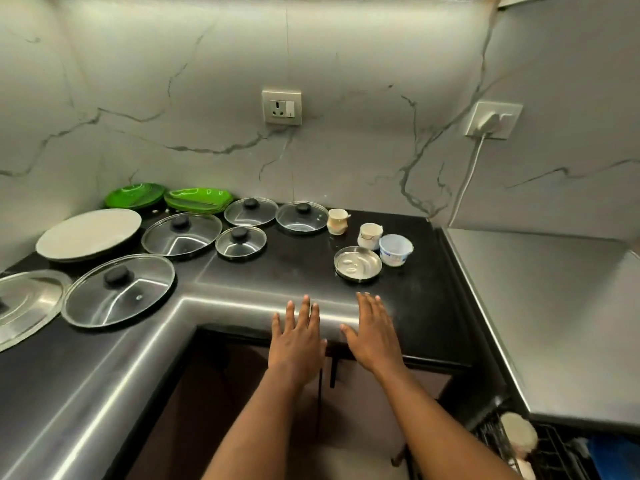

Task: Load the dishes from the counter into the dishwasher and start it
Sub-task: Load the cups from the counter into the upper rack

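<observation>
My left hand (pixel 298 337) and my right hand (pixel 372 332) hover flat and open over the front edge of the black counter (pixel 294 268), holding nothing. Just beyond the right hand sits a small steel plate (pixel 357 264), with a white plastic tub (pixel 396 249) and two small cups (pixel 370 235) (pixel 337 221) behind it. Several glass lids with black knobs (pixel 119 289) (pixel 181 232) (pixel 241 242) lie to the left. A white plate (pixel 88 233) and green plates (pixel 197 199) are in the far left corner. The dishwasher rack (pixel 540 452) shows at bottom right.
A steel lid (pixel 24 303) lies at the far left edge. A steel worktop (pixel 554 317) extends on the right. The marble wall holds a socket (pixel 281 107) and a plugged-in charger with cable (pixel 491 121). Dark cabinet doors (pixel 263 386) stand below the counter.
</observation>
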`<action>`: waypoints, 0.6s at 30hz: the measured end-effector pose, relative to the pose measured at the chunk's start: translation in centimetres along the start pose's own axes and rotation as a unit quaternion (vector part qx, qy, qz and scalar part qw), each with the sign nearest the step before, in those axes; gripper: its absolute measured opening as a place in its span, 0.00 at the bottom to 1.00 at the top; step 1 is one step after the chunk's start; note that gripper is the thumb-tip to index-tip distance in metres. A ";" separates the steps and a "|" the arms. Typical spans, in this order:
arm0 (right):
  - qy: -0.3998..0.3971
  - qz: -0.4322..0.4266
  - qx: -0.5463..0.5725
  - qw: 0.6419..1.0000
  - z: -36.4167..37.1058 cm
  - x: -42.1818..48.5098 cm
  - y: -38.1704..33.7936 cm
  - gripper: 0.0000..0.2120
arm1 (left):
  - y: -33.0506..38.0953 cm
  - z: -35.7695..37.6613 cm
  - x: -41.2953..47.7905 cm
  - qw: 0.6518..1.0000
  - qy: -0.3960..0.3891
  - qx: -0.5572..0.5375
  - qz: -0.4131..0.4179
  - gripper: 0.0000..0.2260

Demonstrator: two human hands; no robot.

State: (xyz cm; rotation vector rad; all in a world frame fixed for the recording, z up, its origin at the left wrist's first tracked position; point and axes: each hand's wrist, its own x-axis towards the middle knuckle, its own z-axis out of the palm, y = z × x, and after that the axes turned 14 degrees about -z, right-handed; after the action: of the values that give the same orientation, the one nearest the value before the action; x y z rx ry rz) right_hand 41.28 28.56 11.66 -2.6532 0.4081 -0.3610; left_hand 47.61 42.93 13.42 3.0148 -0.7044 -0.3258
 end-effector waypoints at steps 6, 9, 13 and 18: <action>-0.001 0.049 0.039 0.998 -0.6 7.2 5.8 0.36 | 4.1 -0.5 7.9 0.999 -0.031 0.013 0.012 0.31; 0.022 0.084 0.067 0.994 -1.1 10.3 8.9 0.36 | 6.7 -0.4 11.1 0.999 -0.040 0.017 0.025 0.32; 0.052 0.100 0.079 0.991 -0.9 13.9 11.3 0.37 | 8.6 -0.2 14.3 0.997 -0.065 0.029 0.023 0.35; 0.131 0.176 0.087 0.972 -0.7 16.5 13.6 0.44 | 9.6 -0.2 17.6 0.995 -0.089 0.031 0.016 0.41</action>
State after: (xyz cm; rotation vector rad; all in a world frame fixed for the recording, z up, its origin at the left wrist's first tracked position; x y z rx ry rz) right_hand 53.22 11.02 9.20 -2.3086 0.8740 -0.6022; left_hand 58.87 26.60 10.87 3.0566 -0.7881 -0.5865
